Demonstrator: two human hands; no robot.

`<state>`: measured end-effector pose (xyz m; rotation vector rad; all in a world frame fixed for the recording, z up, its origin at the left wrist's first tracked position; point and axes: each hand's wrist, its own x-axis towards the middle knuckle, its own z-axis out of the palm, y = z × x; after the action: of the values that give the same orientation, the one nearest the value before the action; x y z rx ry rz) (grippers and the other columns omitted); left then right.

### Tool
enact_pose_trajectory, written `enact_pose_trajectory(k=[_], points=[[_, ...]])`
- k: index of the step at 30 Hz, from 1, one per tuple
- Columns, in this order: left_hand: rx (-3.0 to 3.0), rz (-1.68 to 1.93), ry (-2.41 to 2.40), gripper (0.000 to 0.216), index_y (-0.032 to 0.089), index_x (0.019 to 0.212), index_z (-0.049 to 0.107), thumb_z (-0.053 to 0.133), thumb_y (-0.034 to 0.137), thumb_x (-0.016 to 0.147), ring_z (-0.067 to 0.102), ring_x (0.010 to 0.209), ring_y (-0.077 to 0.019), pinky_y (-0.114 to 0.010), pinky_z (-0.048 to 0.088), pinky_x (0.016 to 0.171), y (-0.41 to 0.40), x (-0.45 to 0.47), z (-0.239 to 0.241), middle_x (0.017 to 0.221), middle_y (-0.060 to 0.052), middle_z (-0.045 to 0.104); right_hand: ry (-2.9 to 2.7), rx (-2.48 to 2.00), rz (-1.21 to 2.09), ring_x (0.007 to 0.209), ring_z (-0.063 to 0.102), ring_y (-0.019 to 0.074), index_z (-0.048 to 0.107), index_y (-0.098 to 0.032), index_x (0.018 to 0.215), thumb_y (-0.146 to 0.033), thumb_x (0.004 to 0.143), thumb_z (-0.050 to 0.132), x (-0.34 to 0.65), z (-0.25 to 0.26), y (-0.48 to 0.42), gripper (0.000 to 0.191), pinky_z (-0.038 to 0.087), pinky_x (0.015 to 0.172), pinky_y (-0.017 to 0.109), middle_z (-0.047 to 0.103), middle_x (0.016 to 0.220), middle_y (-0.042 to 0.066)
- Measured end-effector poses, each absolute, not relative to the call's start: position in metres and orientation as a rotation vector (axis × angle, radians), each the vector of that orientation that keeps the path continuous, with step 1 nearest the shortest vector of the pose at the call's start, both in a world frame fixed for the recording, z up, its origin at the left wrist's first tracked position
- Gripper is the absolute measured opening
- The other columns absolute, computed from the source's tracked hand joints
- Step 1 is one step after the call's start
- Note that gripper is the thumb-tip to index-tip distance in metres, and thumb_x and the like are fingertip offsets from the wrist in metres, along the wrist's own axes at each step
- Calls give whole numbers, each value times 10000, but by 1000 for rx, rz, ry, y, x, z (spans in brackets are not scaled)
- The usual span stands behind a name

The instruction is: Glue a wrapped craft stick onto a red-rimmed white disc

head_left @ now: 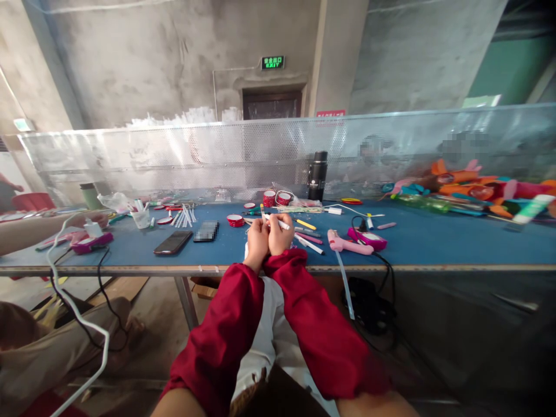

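Note:
Close together at the table's front edge, my two hands meet with fingers curled. My right hand grips a white marker pen, its end pointing out to the right. A thin pale stick with a yellowish tip stands up from the closed fingers of my left hand; its lower part is hidden. Just right of my hands lie several pens, among them a white marker and a yellow pen. Left of them sits a stack of red-rimmed round pieces.
A pink glue gun lies at the right edge, its clear stick hanging over. Two phones, one a dark phone, lie left. A black thermos stands behind. Colourful pieces pile up far right. Another person's arm reaches in left.

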<state>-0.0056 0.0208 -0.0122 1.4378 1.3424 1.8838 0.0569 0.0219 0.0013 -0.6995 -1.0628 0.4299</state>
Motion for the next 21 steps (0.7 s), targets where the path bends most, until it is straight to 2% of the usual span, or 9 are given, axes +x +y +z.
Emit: enact_pose_trajectory(k=[15,21], points=[[1460,1888,1349,143,213,809,586,568,212,951,589,776,-169,-260,454,714,20,-6,-12,835,-25,672,-1071,-699,432,720,642,204,611,-239,799,-454,879,625,57,2,22,229,511,691,330,684,740,5],[1461,1888,1346,129,212,823,596,572,217,950,599,802,-172,-259,468,735,21,-6,-14,850,-26,677,-1079,-701,433,710,640,198,605,-242,800,-444,883,624,57,2,21,219,506,687,325,686,731,-1]])
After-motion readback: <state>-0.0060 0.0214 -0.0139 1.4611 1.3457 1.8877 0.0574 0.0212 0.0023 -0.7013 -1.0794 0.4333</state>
